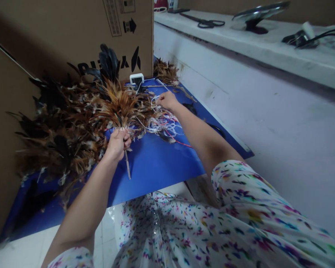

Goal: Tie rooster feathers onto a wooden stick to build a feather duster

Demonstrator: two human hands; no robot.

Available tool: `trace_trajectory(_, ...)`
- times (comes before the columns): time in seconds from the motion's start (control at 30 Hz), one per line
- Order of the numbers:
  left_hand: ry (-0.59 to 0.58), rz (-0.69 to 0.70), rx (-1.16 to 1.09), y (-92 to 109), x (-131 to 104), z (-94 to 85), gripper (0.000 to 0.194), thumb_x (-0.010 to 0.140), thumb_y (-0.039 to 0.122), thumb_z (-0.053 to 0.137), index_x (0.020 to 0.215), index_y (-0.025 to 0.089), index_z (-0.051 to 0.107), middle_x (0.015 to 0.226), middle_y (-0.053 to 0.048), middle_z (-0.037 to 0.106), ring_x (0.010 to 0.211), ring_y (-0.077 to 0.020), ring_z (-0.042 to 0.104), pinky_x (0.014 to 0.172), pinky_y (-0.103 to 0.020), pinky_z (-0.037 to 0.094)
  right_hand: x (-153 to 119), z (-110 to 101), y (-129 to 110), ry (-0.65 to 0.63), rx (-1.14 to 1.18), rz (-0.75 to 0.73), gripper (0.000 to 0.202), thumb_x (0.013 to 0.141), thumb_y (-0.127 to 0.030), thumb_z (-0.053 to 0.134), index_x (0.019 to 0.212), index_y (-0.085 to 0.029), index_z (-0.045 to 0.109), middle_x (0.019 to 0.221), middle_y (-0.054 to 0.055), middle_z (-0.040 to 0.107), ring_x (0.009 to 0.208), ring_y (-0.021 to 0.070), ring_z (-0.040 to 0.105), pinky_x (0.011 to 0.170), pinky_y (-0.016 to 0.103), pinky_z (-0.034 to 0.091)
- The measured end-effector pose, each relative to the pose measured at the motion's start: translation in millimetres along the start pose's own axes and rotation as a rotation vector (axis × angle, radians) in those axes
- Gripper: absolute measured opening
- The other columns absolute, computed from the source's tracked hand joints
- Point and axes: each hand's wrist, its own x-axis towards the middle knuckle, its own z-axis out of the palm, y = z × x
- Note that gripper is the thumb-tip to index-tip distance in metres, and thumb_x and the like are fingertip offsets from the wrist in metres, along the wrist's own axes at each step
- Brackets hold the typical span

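And look, wispy brown-and-black feather bundle (120, 102), its dark plumes (109, 61) glossy; thin brown stick (127, 167), rough, wooden-looking; white string (155, 125), shiny, plastic-looking; blue tabletop (150, 160), smooth; brown cardboard box (72, 29), matt!

Blue flat-topped table (153, 160): heap of brown and black feathers (80, 119) covers the left portion; tangled white and red string (160, 125) lies to its right. Pale wall ledge (273, 46): black-handled scissors (208, 23), bunched black cables (303, 41).
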Motion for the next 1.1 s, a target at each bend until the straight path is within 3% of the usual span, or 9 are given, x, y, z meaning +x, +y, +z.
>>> trace_trajectory(0.27, -0.004, 0.007, 0.009, -3, 3, -0.7, 0.027, 0.089, 0.034, 0.062, 0.077, 0.019, 0.044, 0.057, 0.009, 0.036, 0.037, -0.0027, 0.032, 0.035, -0.012, 0.018, -23, -47, -9, 0.034, 0.311, 0.025, 0.022, 0.083, -0.012, 0.063, 0.063, -0.017, 0.057, 0.052, -0.003, 0.054, 0.051, 0.0089, 0.049, 0.053, 0.024, 0.044)
trace_trajectory(0.4, -0.003, 0.019, 0.017, -3, 3, -1.4, 0.024, 0.090, 0.033, 0.060, 0.077, 0.018, 0.047, 0.056, 0.009, 0.036, 0.037, -0.0026, 0.032, 0.035, -0.012, 0.019, -41, -72, -17, 0.017, 0.521, 0.075, 0.026, 0.087, -0.008, 0.060, 0.063, -0.017, 0.056, 0.059, -0.001, 0.061, 0.048, 0.0069, 0.052, 0.047, 0.021, 0.038)
trace_trajectory(0.57, -0.018, 0.030, 0.009, -4, 4, -1.6, 0.026, 0.090, 0.036, 0.060, 0.077, 0.018, 0.047, 0.055, 0.010, 0.037, 0.036, -0.0027, 0.032, 0.034, -0.012, 0.018, -57, -95, -18, -0.004, 0.651, 0.112, 0.024, 0.093, -0.014, 0.058, 0.071, -0.019, 0.054, 0.068, 0.000, 0.069, 0.051, 0.0072, 0.058, 0.045, 0.019, 0.039)
trace_trajectory(0.8, -0.018, 0.011, 0.027, -5, 4, -2.2, 0.027, 0.087, 0.036, 0.064, 0.078, 0.018, 0.046, 0.056, 0.009, 0.037, 0.037, -0.0029, 0.033, 0.034, -0.012, 0.018, -74, -110, -22, 0.039, 0.643, -0.008, 0.025, 0.089, -0.022, 0.069, 0.068, -0.017, 0.055, 0.053, -0.005, 0.058, 0.043, 0.0035, 0.049, 0.045, 0.017, 0.038)
trace_trajectory(0.93, -0.020, 0.011, 0.009, -6, 5, -3.1, 0.024, 0.087, 0.029, 0.062, 0.076, 0.019, 0.043, 0.055, 0.009, 0.038, 0.037, -0.0029, 0.033, 0.035, -0.012, 0.018, -86, -121, -29, 0.055, 0.579, -0.113, 0.023, 0.092, -0.018, 0.062, 0.070, -0.013, 0.057, 0.049, -0.008, 0.051, 0.043, -0.0011, 0.044, 0.050, 0.017, 0.033)
trace_trajectory(1.1, -0.028, 0.012, 0.011, -8, 7, -4.4, 0.019, 0.089, 0.026, 0.057, 0.077, 0.018, 0.044, 0.055, 0.009, 0.038, 0.036, -0.0024, 0.033, 0.034, -0.011, 0.019, -99, -126, -27, 0.030, 0.435, -0.222, 0.015, 0.082, -0.026, 0.076, 0.076, -0.016, 0.066, 0.052, -0.006, 0.046, 0.050, 0.0048, 0.041, 0.048, 0.021, 0.030)
